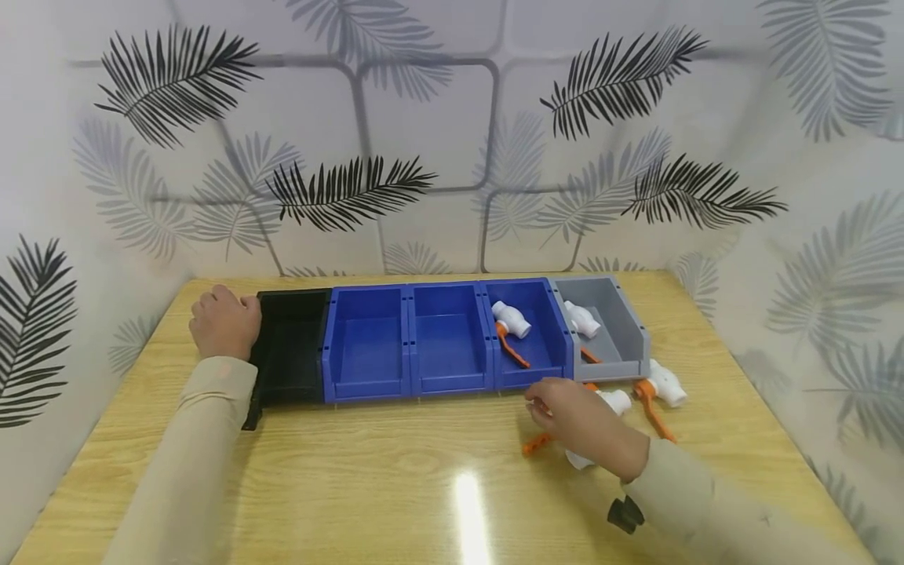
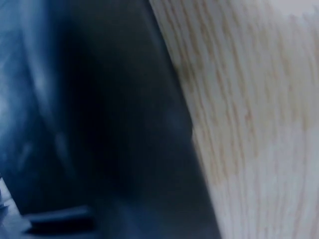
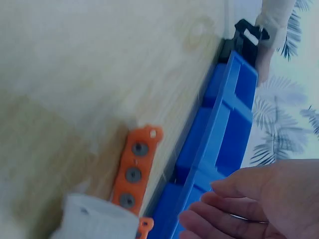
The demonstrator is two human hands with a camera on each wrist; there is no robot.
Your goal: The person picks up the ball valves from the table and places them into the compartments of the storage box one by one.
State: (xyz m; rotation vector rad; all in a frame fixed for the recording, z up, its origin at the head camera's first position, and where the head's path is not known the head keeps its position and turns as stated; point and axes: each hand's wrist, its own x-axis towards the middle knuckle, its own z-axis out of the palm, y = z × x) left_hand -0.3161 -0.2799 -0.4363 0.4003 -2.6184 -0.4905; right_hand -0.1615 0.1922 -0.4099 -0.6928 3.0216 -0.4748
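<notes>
My right hand [image 1: 579,424] hovers over white ball valves with orange handles on the table, its fingers loosely curled and nothing seen in them. One white valve body [image 1: 617,402] shows beyond this hand, and an orange handle [image 1: 537,445] sticks out to its left. In the right wrist view, a white pipe end [image 3: 99,219] and a perforated orange handle [image 3: 135,167] lie beside the right hand [image 3: 249,199]. My left hand [image 1: 226,323] is at the left side of the black bin [image 1: 289,392]; its finger grip is hidden. Only the dark bin wall [image 2: 144,119] fills the left wrist view.
Blue bins [image 1: 367,388] stand in a row between the black bin and a grey bin [image 1: 628,337]. One valve [image 1: 514,320] lies in the right blue bin, another [image 1: 582,320] in the grey bin. A further valve [image 1: 664,384] rests on the wooden table [image 1: 395,486]. A patterned wall stands behind.
</notes>
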